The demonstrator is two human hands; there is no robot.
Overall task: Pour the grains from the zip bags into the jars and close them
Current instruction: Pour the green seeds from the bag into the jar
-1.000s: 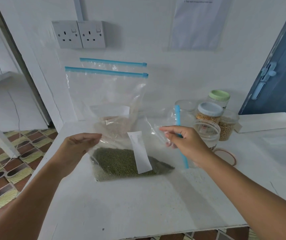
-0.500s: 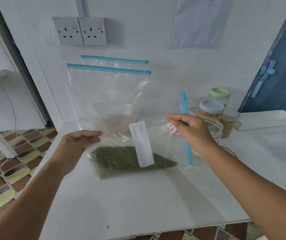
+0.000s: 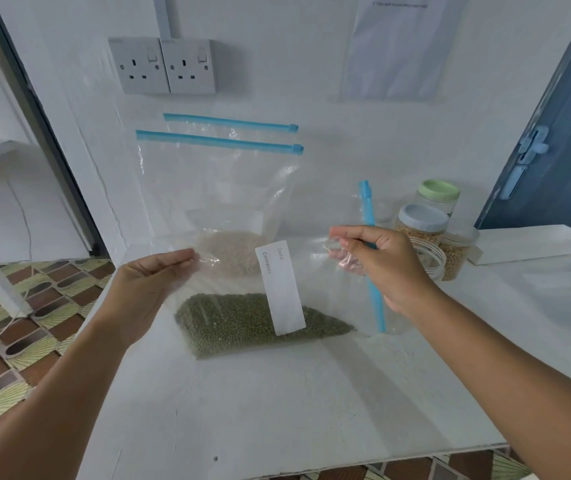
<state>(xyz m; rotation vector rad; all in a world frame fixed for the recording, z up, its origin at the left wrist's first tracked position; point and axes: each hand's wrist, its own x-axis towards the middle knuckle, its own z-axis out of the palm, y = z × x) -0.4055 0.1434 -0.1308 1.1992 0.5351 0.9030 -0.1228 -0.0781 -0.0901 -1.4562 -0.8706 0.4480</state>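
My left hand [image 3: 154,282] and right hand [image 3: 377,261] pinching a zip bag [image 3: 315,271] of green grains [image 3: 242,323] above the white counter [image 3: 277,403], rice bag [image 3: 218,202] propped behind, open empty jar [image 3: 431,259] beside grain-filled lidded jars [image 3: 422,225].

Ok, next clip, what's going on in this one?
A person is holding a zip bag of green grains up off the white table, the left hand pinching one side and the right hand pinching the end by the blue zip strip. The grains sit in the bag's low side. Nothing is being poured. An open jar stands just behind the right hand, and two more zip bags lean on the wall.
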